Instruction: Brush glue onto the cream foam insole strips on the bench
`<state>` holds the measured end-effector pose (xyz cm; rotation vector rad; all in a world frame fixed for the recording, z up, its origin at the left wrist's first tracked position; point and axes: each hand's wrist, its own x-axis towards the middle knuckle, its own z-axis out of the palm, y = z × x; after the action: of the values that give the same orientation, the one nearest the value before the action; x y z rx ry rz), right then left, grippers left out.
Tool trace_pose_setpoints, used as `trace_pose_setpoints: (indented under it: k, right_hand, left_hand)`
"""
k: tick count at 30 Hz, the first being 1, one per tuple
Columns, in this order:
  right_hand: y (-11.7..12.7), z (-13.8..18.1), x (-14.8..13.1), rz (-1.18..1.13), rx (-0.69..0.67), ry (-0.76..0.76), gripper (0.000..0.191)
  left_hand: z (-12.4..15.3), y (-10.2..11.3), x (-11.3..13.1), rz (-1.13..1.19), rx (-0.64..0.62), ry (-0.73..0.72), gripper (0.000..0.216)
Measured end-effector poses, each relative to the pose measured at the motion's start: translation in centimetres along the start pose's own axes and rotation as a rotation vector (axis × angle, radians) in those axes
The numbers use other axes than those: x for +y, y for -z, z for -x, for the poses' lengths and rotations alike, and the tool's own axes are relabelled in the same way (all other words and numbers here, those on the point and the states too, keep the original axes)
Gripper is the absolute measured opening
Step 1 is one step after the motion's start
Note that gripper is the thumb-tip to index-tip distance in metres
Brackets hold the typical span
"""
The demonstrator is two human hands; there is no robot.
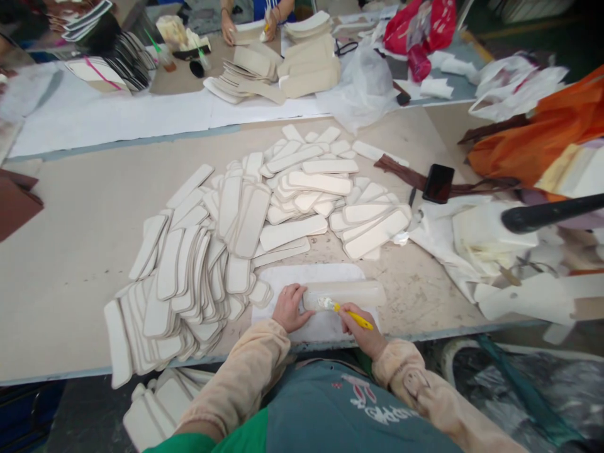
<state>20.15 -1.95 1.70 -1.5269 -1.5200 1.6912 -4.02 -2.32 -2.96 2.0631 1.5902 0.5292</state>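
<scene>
My right hand (359, 330) is closed around the yellow handle of a brush (352, 314). White paste covers the brush's head, which touches a long pale strip (349, 294) with rounded ends. At the strip's left end, my left hand (291, 308) rests with its thumb and fingers apart on either side of the corner. Under the strip lies a white sheet (278, 277) near the table's front edge. Several piles of similar cream strips (189, 264) spread out beyond and to the left of my hands.
Across the table, a co-worker's hands (248, 28) work beside more stacked pieces (309, 66). To the right are a black phone (438, 183), a white container (491, 229) with a dark handle over it, and an orange cloth (538, 132). A lined bin (533, 377) stands below the table's edge.
</scene>
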Motion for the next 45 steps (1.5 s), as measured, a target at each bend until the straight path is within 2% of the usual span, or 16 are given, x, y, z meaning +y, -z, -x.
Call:
trace_pose_setpoints:
  k: [7,11,14,16,18,21,24,26,28,30,32,34,38,40,42,45]
  right_hand:
    - [7.3,2.9,2.1,0.129,0.3,-0.011,0.031]
    - [9.1,3.9,2.1,0.404,0.404,0.122,0.027]
    - [7.9,3.5,1.2,0.729,0.43,0.235,0.025]
    - [6.0,2.7,0.5,0.909,0.386,0.231,0.024]
    - [3.8,1.8,-0.3,0.987,0.283,0.207,0.024]
    - [0.5,0.8,-1.3,0.976,0.131,0.242,0.021]
    - [-2.1,0.4,-2.6,0.868,-0.006,0.333,0.019]
    - [-3.3,0.2,-3.5,0.66,-0.092,0.356,0.02]
    - [-3.9,0.1,-4.0,0.404,-0.131,0.303,0.022]
    - [-3.9,-0.1,-3.8,0.205,-0.111,0.197,0.023]
    - [-3.1,-0.2,-2.9,0.062,-0.032,0.077,0.026]
    - [-1.3,-0.1,-1.7,-0.021,0.102,-0.019,0.028]
    - [3.8,1.3,-0.1,0.009,0.375,-0.07,0.03]
    - [5.9,2.2,0.2,0.125,0.437,-0.028,0.03]
    - [6.9,2.8,0.3,0.33,0.452,0.045,0.028]
    - [5.8,2.7,0.3,0.719,0.425,0.085,0.026]
  left_hand:
    - [0.0,-0.1,0.0,-0.021,0.014,-0.011,0.062]
    - [0.0,-0.2,0.0,-0.019,0.023,-0.015,0.06]
    - [0.1,-0.2,-0.1,-0.021,0.025,-0.019,0.061]
    - [0.1,-0.3,-0.1,-0.022,0.024,-0.019,0.061]
    - [0.1,-0.3,-0.2,-0.021,0.028,-0.017,0.061]
    - [0.2,-0.5,-0.3,-0.013,0.037,-0.017,0.061]
    - [0.2,-0.6,-0.4,-0.002,0.042,-0.019,0.062]
    - [0.2,-0.7,-0.4,-0.001,0.05,-0.019,0.061]
    - [0.3,-0.7,-0.5,-0.001,0.057,-0.018,0.06]
    - [0.3,-0.7,-0.5,-0.003,0.056,-0.015,0.06]
    - [0.3,-0.7,-0.5,-0.008,0.05,-0.011,0.062]
    - [0.3,-0.7,-0.4,-0.014,0.043,-0.01,0.063]
    - [0.1,-0.5,-0.3,-0.023,0.036,-0.013,0.062]
    - [0.1,-0.4,-0.2,-0.025,0.04,-0.013,0.06]
    - [0.0,-0.4,-0.2,-0.025,0.047,-0.013,0.06]
    - [0.0,-0.4,-0.2,-0.029,0.049,-0.011,0.06]
